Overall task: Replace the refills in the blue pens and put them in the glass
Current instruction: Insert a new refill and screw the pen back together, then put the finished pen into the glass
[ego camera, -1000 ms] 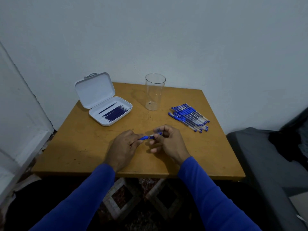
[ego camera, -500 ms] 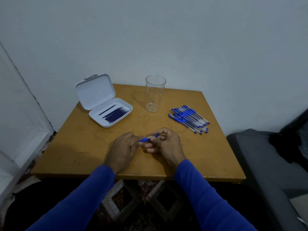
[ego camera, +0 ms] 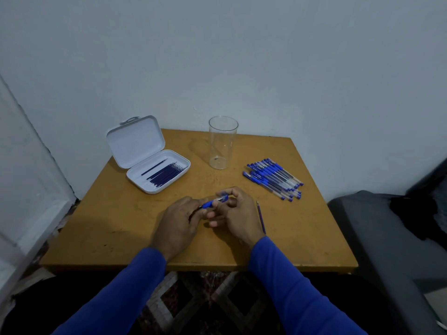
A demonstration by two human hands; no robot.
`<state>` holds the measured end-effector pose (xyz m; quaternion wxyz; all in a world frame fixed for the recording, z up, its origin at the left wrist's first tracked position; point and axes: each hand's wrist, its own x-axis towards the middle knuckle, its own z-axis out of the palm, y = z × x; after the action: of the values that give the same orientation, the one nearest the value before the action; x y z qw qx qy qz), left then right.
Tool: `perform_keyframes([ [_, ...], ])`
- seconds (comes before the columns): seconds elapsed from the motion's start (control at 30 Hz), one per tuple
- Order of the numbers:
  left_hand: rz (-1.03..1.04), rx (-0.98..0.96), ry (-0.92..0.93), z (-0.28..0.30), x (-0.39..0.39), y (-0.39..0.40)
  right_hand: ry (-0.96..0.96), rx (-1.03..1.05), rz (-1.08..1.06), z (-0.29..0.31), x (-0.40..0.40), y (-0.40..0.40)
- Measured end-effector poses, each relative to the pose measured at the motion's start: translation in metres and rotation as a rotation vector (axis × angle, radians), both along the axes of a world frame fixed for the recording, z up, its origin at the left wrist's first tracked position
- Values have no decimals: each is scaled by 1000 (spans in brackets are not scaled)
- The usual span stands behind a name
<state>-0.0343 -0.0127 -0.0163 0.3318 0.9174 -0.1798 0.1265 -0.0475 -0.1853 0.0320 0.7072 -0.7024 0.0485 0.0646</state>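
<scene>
Gripping one blue pen (ego camera: 214,202) at frame centre, left hand (ego camera: 177,222) and right hand (ego camera: 238,213) both pinch it. No writing is legible on it. A loose refill (ego camera: 261,217) lies on the worktop (ego camera: 121,226) just right.

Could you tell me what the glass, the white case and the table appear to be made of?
Glass: clear, smooth, glass or hard plastic; the table shows through it.
Case: matte white plastic by its moulded rounded corners and hinged lid.
Table: probably wood or laminate, yellow-brown, dull sheen, scuffed with dark marks.

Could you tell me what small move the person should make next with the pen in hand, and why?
Probably reach the left hand to the open case for a fresh refill: both hands hold the blue pen, a loose refill lies beside the right hand, and the glass is empty.
</scene>
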Motion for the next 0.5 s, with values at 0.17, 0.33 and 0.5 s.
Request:
perform_keyframes([
  [0.17,11,37,31,9,33,-9,-254,-265,-195,27,30,-15],
  [0.33,-31,170,65,14,73,-30,-534,-527,-302,74,68,-30],
  [0.5,-3,241,128,9,98,-49,-742,-534,-347,121,99,-32],
])
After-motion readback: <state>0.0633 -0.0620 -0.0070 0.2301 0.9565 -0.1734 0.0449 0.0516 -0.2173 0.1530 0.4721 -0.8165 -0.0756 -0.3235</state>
